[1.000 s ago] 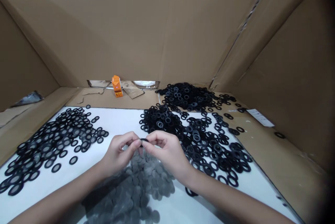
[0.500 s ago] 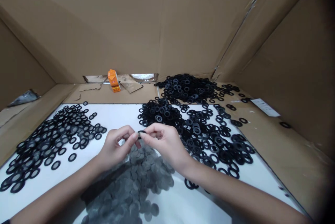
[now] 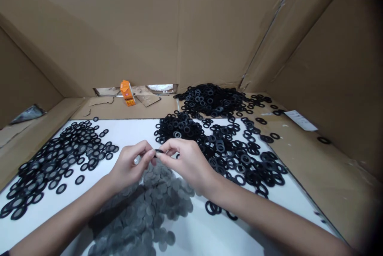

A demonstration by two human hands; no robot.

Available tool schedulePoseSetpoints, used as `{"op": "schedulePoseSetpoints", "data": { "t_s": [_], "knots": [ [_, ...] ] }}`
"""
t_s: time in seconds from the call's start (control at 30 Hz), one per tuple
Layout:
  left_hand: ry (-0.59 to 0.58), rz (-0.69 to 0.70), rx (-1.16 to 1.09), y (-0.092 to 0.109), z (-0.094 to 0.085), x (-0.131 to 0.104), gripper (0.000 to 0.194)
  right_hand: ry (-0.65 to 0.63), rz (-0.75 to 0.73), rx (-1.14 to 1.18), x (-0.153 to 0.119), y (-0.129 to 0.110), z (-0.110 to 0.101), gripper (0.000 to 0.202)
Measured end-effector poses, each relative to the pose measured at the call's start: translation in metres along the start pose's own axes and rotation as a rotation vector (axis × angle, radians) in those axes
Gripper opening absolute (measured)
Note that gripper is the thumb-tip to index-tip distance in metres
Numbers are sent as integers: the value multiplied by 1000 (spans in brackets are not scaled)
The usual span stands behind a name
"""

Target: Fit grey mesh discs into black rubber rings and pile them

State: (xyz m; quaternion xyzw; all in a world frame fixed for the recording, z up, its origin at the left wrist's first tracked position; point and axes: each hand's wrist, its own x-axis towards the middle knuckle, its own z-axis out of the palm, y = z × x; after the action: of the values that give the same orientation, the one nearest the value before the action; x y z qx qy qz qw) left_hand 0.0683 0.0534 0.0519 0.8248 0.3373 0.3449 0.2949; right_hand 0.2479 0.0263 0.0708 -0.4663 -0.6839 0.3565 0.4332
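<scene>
Between my two hands is a black rubber ring [image 3: 158, 151], seen nearly edge-on above the white board. My left hand [image 3: 134, 162] pinches its left side with thumb and fingertips. On its right side, my right hand [image 3: 184, 160] grips it the same way. Whether a disc sits inside the ring is hidden by my fingers. Below my hands spreads a pile of thin grey mesh-like discs [image 3: 149, 212]. Just beyond my right hand lies a heap of black rings [image 3: 179, 126]. Off to the left are many rings with grey discs in their centres [image 3: 64, 152].
Cardboard walls [image 3: 119, 28] enclose the white board [image 3: 131, 128]. A second heap of black rings [image 3: 209, 98] lies at the back, with loose rings along the right. An orange carton [image 3: 127, 93] stands by the slot in the back wall. A white label [image 3: 300, 121] lies at right.
The whole view has shifted slightly, so most things appear a little further left. Both hands keep hold of the ring, its tilt changed only a little.
</scene>
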Motion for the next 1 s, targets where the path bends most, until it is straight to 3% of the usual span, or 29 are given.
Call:
{"op": "schedulePoseSetpoints", "data": {
  "t_s": [0.13,0.23,0.37,0.57,0.73,0.83,0.9,1.0],
  "knots": [
    [-74,-58,-94,-8,4,0,26,43,10,-18,0,3,-2,8],
    [-108,-63,-100,-16,7,0,27,-43,99,60,2,12,-2,7],
    [-76,-60,-81,-19,9,0,27,-210,223,206,5,23,-3,18],
    [-41,-66,5,-12,9,0,28,-186,276,217,4,25,1,15],
    [-209,-154,-130,-11,1,7,29,-178,261,109,6,23,-3,10],
    [-280,-251,-280,-10,-1,10,28,-194,297,230,10,21,-6,12],
    [-208,-238,-300,-8,3,7,28,-189,348,414,10,17,-5,16],
    [10,-225,-310,-6,16,-4,30,-167,477,715,5,11,0,24]
  ]
}}
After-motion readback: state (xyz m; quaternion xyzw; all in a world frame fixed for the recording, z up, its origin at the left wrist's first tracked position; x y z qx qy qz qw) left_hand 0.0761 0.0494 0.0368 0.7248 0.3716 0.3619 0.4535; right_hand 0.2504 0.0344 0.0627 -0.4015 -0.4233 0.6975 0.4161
